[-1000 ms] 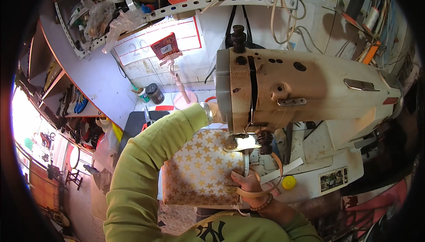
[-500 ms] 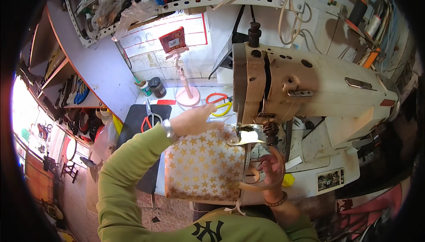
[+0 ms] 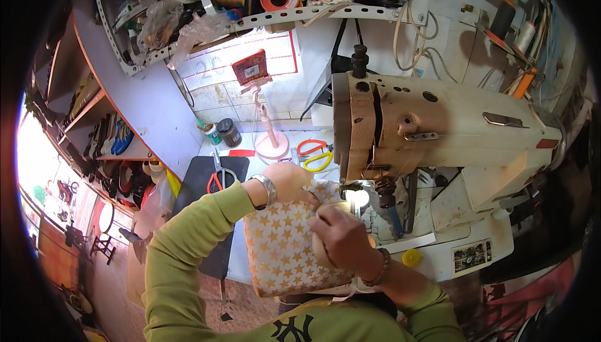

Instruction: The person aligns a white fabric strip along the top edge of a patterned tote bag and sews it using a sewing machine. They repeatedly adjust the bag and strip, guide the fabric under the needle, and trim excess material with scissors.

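Observation:
A white fabric piece with gold stars lies in front of me, left of the sewing machine. At its upper right edge my left hand is closed on the fabric, its fingertips partly hidden. Close beside those fingertips, my right hand is closed on a tan strip, which hangs in a curve over the stars. A lit patch shows under the machine's needle area, just beyond my right hand. What lies between the two sets of fingertips is too small to make out.
Red-handled scissors rest on a black mat at left. Behind my left hand are red-and-yellow-handled snips and a pink stand. A yellow round object sits at the bed's right. Above hangs a loaded metal shelf.
My right hand has moved up and left from beside the machine onto the fabric's edge, bringing the tan strip. My left hand has closed at the edge. The fabric has turned and left the needle area.

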`<action>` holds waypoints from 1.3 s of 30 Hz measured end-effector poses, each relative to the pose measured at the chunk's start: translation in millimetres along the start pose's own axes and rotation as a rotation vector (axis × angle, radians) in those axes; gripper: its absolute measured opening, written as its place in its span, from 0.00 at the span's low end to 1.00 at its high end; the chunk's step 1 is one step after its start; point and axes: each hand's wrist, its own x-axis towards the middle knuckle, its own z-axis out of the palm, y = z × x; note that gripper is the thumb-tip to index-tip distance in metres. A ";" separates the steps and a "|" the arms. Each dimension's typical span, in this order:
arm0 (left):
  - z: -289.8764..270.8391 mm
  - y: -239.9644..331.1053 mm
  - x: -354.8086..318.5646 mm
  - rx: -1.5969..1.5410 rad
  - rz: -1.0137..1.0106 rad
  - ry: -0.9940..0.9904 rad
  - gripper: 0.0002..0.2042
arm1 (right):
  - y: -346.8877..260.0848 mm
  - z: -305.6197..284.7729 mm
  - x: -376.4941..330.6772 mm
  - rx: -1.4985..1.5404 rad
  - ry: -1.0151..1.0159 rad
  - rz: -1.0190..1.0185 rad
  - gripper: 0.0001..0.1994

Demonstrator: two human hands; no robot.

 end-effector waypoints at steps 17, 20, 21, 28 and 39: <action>-7.4 31.4 -7.3 -0.144 0.006 0.028 0.29 | -6.0 20.7 -3.9 -0.119 -0.062 -0.077 0.21; 0.1 42.8 -7.4 -0.078 0.012 0.100 0.37 | -5.2 14.0 -19.4 0.004 -0.013 -0.109 0.19; 3.4 44.0 -7.6 -0.080 0.004 0.155 0.39 | -3.7 9.8 -28.4 0.055 -0.018 -0.122 0.18; 18.9 28.0 -13.6 -0.260 0.115 0.236 0.23 | 29.3 -1.8 -63.2 1.115 0.364 0.883 0.12; 9.2 28.4 -1.3 -0.451 0.154 0.076 0.12 | 35.8 17.6 -48.7 1.300 0.107 1.076 0.10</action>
